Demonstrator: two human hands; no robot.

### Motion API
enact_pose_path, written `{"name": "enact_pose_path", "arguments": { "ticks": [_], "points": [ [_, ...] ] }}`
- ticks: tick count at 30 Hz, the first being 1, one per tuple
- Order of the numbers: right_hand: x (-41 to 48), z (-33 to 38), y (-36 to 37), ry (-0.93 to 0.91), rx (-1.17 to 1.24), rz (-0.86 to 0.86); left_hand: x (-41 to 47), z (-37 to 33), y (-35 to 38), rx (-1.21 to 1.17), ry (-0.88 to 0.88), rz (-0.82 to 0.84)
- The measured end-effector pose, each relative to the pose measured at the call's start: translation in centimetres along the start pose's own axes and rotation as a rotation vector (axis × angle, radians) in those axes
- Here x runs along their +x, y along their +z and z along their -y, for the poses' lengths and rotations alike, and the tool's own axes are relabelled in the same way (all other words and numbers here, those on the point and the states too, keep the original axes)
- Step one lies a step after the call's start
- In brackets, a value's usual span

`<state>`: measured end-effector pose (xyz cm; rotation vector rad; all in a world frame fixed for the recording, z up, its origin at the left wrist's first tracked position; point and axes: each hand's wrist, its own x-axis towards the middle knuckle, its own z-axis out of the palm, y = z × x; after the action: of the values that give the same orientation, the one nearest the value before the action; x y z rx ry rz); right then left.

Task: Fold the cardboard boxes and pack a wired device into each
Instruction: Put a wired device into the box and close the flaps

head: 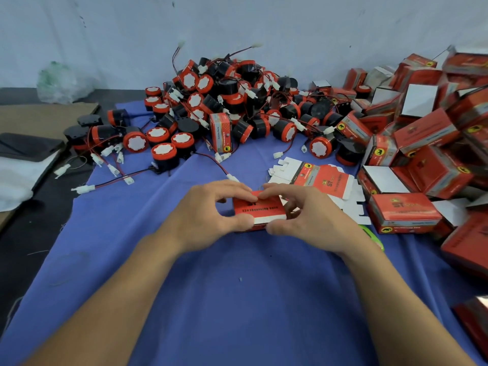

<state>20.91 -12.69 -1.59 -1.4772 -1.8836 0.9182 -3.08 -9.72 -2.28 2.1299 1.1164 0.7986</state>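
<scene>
Left forearm (118, 299) and right forearm (396, 294) rise from the bottom corners of the frame over a blue cloth (237, 313).

Centre of frame: red cardboard box (257, 210), partly folded and lying low, is held just above the cloth between both hands.
- Left hand (208, 215): fingers curled, thumb on the box's near edge, index finger on its top face. Pinch grip.
- Right hand (303, 220): mirrors it, with the thumb at the near edge and the fingertips on the top. Fingers bent, gripping the same box.

Just behind the box, right of centre: flat box blanks (317, 178) lie on the cloth, white tabs showing.
Under the right wrist: green object (375, 237), mostly hidden; cannot identify it.
Right of the hands: a closed box (404, 215) lies on its side. Behind it, a heap of folded boxes (422, 130) runs up the right edge, some with open ends.
Upper centre: pile of wired devices (224, 101), black and red drums with white connectors on red-black leads. One upright box (221, 133) stands among them.
Upper left: clear plastic bag (60, 80) against the wall, with a brown cardboard sheet (39, 114) below it.
</scene>
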Motion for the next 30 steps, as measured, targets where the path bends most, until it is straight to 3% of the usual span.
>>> {"name": "enact_pose_path", "arguments": {
  "ticks": [4, 9, 16, 23, 30],
  "points": [
    [0.16, 0.25, 0.34, 0.012, -0.006, -0.093, -0.24, 0.03, 0.68, 0.133, 0.025, -0.1],
    [0.31, 0.24, 0.46, 0.059, 0.114, -0.152, -0.02, -0.15, 0.99, 0.078, 0.046, -0.193],
    [-0.24, 0.07, 0.0, 0.05, 0.143, -0.046, -0.11, 0.52, 0.83, -0.006, 0.021, -0.11],
    [-0.27, -0.18, 0.62, 0.083, 0.303, -0.059, 0.6, 0.55, 1.07, -0.07, -0.035, -0.097],
    [-0.53, 0.38, 0.42, 0.031, 0.167, -0.088, 0.63, 0.56, 1.09, -0.299, -0.129, -0.07]
  ]
}}
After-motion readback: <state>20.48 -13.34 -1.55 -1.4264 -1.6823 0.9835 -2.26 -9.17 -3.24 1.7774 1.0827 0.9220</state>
